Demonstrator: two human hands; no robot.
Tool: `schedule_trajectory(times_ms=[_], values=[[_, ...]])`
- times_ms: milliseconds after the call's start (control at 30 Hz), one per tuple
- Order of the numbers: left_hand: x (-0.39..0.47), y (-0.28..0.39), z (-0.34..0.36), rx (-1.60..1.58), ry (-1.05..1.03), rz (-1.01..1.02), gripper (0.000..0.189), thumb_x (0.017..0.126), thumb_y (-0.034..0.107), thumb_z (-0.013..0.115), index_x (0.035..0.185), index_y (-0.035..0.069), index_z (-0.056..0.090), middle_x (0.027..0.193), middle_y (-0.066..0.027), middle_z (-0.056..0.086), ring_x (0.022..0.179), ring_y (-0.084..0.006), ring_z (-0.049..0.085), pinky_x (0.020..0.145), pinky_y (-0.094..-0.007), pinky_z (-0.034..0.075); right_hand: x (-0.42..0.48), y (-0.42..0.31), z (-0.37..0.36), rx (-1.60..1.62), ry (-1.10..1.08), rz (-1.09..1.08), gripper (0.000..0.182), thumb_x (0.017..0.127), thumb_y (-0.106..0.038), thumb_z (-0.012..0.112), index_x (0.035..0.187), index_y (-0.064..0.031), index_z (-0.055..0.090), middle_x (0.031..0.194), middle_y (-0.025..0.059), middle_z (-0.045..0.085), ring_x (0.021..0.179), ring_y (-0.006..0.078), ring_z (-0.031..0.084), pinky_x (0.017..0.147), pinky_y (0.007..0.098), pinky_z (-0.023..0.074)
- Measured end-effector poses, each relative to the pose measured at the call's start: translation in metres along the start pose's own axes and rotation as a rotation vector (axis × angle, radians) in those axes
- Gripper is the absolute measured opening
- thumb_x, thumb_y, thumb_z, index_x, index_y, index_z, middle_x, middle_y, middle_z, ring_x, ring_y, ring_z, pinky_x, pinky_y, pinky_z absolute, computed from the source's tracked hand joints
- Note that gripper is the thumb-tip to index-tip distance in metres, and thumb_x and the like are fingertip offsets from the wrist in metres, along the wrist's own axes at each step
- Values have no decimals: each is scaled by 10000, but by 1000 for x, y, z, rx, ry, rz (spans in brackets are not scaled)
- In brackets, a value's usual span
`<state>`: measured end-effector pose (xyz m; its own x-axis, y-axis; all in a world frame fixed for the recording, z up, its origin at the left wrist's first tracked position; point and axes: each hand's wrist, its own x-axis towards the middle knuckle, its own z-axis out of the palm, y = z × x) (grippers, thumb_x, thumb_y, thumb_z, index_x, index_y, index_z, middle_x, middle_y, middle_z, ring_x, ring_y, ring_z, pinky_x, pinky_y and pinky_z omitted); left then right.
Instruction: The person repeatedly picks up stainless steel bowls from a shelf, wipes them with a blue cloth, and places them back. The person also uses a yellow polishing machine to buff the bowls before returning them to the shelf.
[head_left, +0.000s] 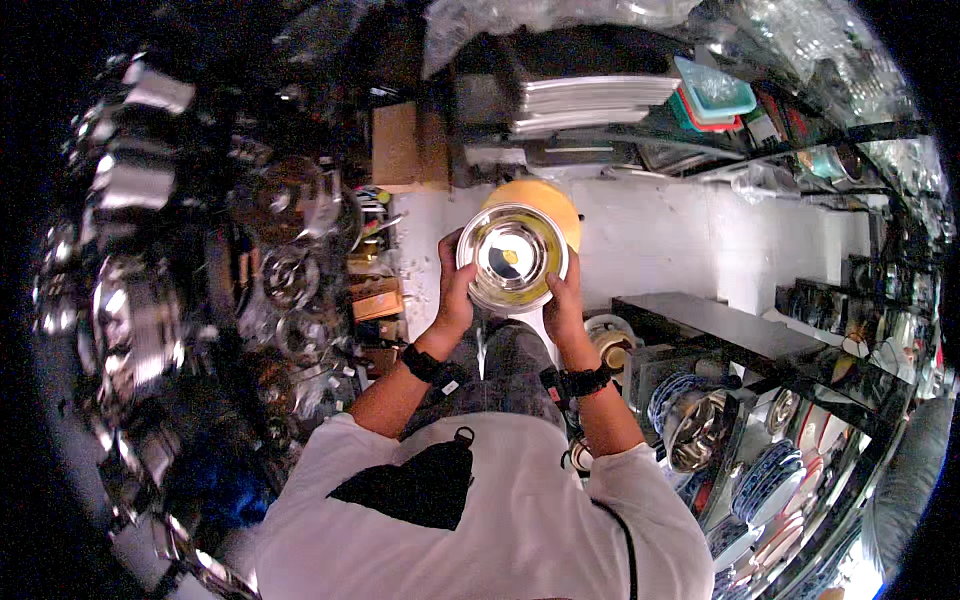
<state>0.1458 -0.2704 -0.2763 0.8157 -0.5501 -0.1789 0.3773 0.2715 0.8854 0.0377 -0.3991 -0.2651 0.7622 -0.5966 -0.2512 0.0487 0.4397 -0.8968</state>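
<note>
A shiny round metal bowl (512, 257) is held in front of me between both hands. My left hand (455, 289) grips its left rim, thumb on top. On the right rim lies the thumb of my right hand (563, 296), with the fingers out of sight below. Directly beneath the bowl, and partly hidden by it, is a round yellow-orange object (536, 195), perhaps a stool seat; whether the two touch, I cannot tell. Both wrists wear black bands.
Shelves with stacked blue-patterned plates (766, 482) and metal bowls (694, 431) stand at the right. Metalware crowds the left side, near a cardboard box (395, 144). Plastic baskets (716, 90) sit on a rack at the top. A dark ledge (697, 319) juts out on the right.
</note>
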Motion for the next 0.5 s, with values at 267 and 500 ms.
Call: schedule_trajectory(times_ms=[267,500], values=[[68,-136,-36,256,-104,-115,561,738,108,469,1276,18,336,1242,-140,442,1179,-246,423,1019,-337,305,56,131,-88,-75,170,68,633,737,-163,469,1337,-62,294,1278,98,426,1200,221,400,1020,346,325],[105,-224,-51,239,-114,-227,606,704,112,498,1274,19,312,1242,-131,418,1200,-246,385,1040,-346,274,106,177,-126,-10,235,27,647,687,-214,472,1285,-10,335,1216,115,461,1152,217,436,1001,340,335]])
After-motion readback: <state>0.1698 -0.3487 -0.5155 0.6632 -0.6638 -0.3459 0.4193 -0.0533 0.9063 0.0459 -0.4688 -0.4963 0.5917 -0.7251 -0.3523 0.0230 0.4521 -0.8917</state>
